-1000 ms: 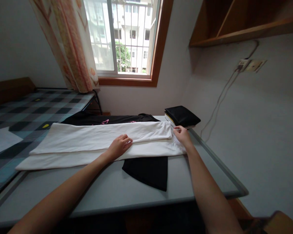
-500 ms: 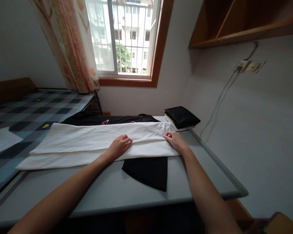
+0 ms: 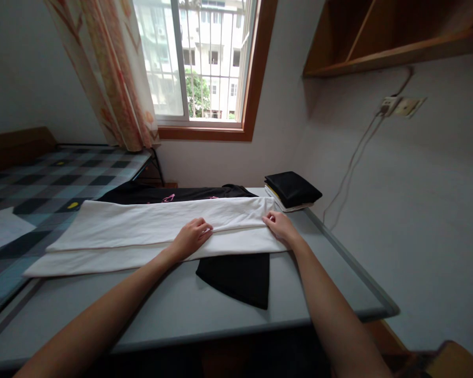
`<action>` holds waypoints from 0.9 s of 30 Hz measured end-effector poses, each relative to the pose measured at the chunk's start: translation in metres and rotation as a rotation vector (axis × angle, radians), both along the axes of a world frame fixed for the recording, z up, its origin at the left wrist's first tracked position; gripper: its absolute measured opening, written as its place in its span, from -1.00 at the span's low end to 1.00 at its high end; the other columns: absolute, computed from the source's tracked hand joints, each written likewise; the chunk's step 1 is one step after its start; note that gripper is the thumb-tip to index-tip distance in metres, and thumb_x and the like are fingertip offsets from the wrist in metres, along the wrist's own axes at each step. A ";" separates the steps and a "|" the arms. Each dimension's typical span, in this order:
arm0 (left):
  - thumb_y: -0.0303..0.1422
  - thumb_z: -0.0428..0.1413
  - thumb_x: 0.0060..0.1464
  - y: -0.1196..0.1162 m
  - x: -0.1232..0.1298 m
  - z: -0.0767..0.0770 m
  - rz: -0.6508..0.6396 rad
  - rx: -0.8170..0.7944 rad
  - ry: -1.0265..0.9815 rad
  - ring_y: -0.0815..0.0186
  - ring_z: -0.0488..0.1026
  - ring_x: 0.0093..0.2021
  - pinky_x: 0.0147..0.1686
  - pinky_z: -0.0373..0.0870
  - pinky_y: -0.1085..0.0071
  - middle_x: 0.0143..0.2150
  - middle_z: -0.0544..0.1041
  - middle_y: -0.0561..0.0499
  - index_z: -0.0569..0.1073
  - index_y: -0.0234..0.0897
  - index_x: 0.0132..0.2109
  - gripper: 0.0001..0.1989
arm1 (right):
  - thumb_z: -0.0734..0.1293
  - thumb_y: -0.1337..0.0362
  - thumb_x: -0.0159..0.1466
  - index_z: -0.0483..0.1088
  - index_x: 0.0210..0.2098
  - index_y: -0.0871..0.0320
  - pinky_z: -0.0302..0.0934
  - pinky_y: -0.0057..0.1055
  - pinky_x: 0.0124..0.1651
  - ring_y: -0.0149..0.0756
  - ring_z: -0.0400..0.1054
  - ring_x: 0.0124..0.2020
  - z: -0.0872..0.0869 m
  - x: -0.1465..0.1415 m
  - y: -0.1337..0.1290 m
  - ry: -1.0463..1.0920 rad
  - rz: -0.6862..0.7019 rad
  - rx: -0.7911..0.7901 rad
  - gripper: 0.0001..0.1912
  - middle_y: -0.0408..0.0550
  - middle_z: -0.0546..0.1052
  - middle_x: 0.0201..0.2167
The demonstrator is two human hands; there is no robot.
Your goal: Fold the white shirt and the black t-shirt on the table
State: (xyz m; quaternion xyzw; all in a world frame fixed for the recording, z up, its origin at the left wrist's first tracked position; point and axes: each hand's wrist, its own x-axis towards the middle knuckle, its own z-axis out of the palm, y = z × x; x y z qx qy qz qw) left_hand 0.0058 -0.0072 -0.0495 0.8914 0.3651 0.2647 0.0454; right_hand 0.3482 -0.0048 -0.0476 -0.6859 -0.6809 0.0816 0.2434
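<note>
White trousers (image 3: 134, 223), as they look, lie lengthwise across the table, one long layer on the other with the lower one showing along the near side. My left hand (image 3: 193, 234) rests near their middle, fingers curled and closed on the upper layer's edge. Closer to the right end, my right hand (image 3: 279, 226) pinches that same edge between thumb and fingers. Underneath lies a black T-shirt (image 3: 236, 278); a sleeve-like flap sticks out toward me, and the far side shows pink print. The trousers hide the rest of it.
A folded stack of clothes (image 3: 294, 188), black on top, sits at the table's far right. The light grey table (image 3: 165, 315) has a raised right edge beside the wall. To the left is a bed (image 3: 102, 163) with a checked cover and a white paper (image 3: 3, 228). A shelf (image 3: 378, 58) juts out at upper right.
The whole view has shifted very slightly. Both hands keep their places on the white trousers, and the cloth lies as before.
</note>
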 end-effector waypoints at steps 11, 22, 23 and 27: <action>-0.30 -0.01 0.26 0.000 0.000 -0.001 -0.002 -0.003 -0.003 0.29 0.41 -0.24 -0.20 0.36 0.36 -0.23 0.47 -0.06 0.51 -0.23 -0.14 -0.79 | 0.29 0.17 0.23 0.38 -0.46 0.13 0.06 -0.47 -0.37 -0.34 0.32 -0.44 0.000 0.001 0.000 -0.002 -0.001 -0.008 -0.80 -0.08 0.48 -0.51; -0.31 0.00 0.26 0.002 -0.002 -0.004 -0.020 0.007 -0.026 0.29 0.42 -0.25 -0.21 0.37 0.36 -0.24 0.47 -0.06 0.52 -0.21 -0.14 -0.79 | 0.32 0.36 0.00 0.45 -0.38 0.16 0.11 -0.53 -0.43 -0.40 0.26 -0.50 0.019 0.020 -0.011 0.170 0.098 -0.145 -0.84 -0.19 0.38 -0.55; -0.31 0.00 0.26 0.002 -0.002 -0.004 -0.019 0.002 -0.026 0.29 0.42 -0.25 -0.21 0.37 0.36 -0.24 0.47 -0.06 0.52 -0.22 -0.14 -0.80 | 0.32 0.38 -0.03 0.45 -0.36 0.16 0.13 -0.53 -0.42 -0.39 0.26 -0.48 0.019 0.021 -0.011 0.170 0.114 -0.158 -0.80 -0.19 0.38 -0.52; -0.33 0.01 0.24 0.002 -0.001 -0.002 -0.018 -0.001 -0.026 0.29 0.42 -0.26 -0.23 0.37 0.36 -0.24 0.47 -0.06 0.52 -0.22 -0.15 -0.81 | 0.31 0.42 -0.10 0.45 -0.34 0.16 0.16 -0.51 -0.34 -0.37 0.27 -0.40 0.015 0.020 -0.011 0.144 0.109 -0.133 -0.71 -0.16 0.38 -0.43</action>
